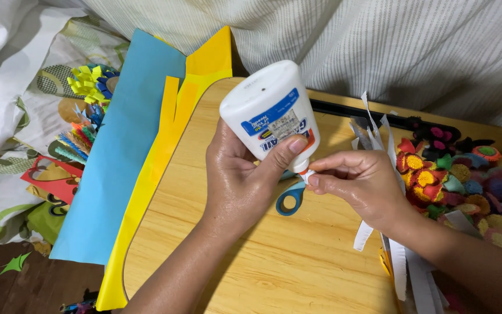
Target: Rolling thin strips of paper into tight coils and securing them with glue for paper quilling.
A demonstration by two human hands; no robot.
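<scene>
Two hands over a wooden desk (262,261), both engaged on one white glue bottle (269,110). Left hand (236,180) wrapped closed around the bottle's lower body, thumb pressed across the label, bottle inverted and tilted so that the nozzle points down toward 5 o'clock; grip placed low, apparently for control of the tip. Right hand (358,180) closed in a pinch, thumb and forefinger pressed together right at the orange-and-white nozzle (304,172), either on the cap itself or on a small white paper piece held against it; cannot tell which. Bottle located just above the desk's centre, clear of the surface.

Blue-handled scissors (290,197) flat on the desk directly beneath the hands, mostly hidden, within easy reach. White paper strips (399,267) draped from 1 o'clock down to 5 o'clock, passing under the right wrist. Pile of small rolled paper flowers (466,180) in red, yellow, orange, green and blue at 3 o'clock, kept beside the working area. Blue paper sheet (117,151) and yellow paper sheet (152,174) overlapped along the desk's edge at 9 to 10 o'clock, partly cut into strips at the top. Fringed paper pieces (88,87) on patterned bedding (7,168) at 10 o'clock, set apart from the desk.
</scene>
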